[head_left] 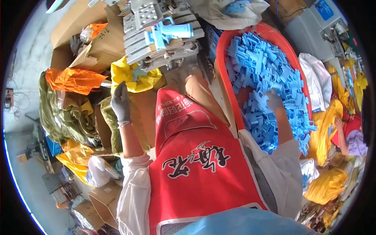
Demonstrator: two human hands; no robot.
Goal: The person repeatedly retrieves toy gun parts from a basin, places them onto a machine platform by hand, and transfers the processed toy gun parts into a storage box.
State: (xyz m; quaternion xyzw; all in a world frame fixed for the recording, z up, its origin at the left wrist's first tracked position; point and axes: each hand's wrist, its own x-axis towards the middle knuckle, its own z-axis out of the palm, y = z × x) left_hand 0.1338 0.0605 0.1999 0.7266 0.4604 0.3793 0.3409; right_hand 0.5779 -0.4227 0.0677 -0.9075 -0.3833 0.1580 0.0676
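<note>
My left hand (120, 102) wears a grey glove and reaches down to my left, its fingers closed near a yellow plastic bag (131, 76) and a brown cardboard box (135, 117); what it holds is hidden. My right hand (274, 100), also gloved in grey, is buried in a heap of blue plastic parts (266, 70) that fills a red tub (223, 62). The fingers are partly covered by the parts. A blue part (166, 32) lies on a grey metal fixture (156, 35) straight ahead. A red apron covers my lap.
Orange (74, 78), olive and yellow bags pile up at left beside cardboard boxes (98, 43). A grey machine (313, 27) stands at the upper right. White and yellow bags lie at right, where another person's arm (341, 137) shows.
</note>
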